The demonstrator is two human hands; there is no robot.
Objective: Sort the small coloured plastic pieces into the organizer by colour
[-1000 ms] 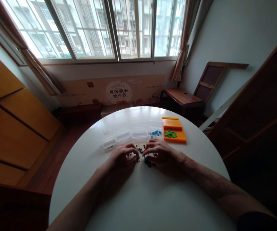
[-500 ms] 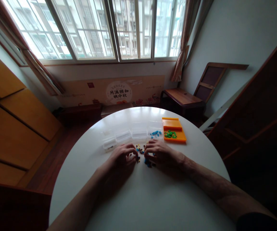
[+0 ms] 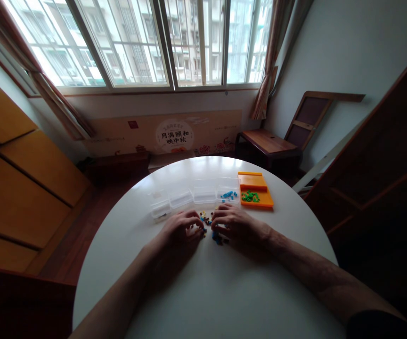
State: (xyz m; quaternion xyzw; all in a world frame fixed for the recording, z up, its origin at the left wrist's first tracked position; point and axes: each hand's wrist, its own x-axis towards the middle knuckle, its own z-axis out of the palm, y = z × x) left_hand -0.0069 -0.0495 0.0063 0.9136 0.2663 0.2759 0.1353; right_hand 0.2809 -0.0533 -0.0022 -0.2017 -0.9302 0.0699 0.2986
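Small mixed building bricks [image 3: 208,218] in blue, yellow and dark brown lie in a loose pile on the white round table [image 3: 203,292]. My left hand [image 3: 182,227] rests at the pile's left side, thumb and fingers pinched close to a small blue piece; whether they grip it is unclear. On the other side, my right hand [image 3: 237,223] is curled with its fingertips down among the pieces, and what they hold is hidden. Dark blue and brown bricks [image 3: 218,238] lie just under and in front of the right fingers.
Behind the hands stand several clear plastic boxes in a row; the rightmost clear box [image 3: 239,201] holds blue bricks [image 3: 229,195]. Beside it lies an orange tray [image 3: 267,200] with green bricks [image 3: 250,196]. A wooden chair [image 3: 270,141] stands beyond the table.
My left fingertips have shifted slightly at the pile, and a blue piece now shows beside them. My right hand has barely moved.
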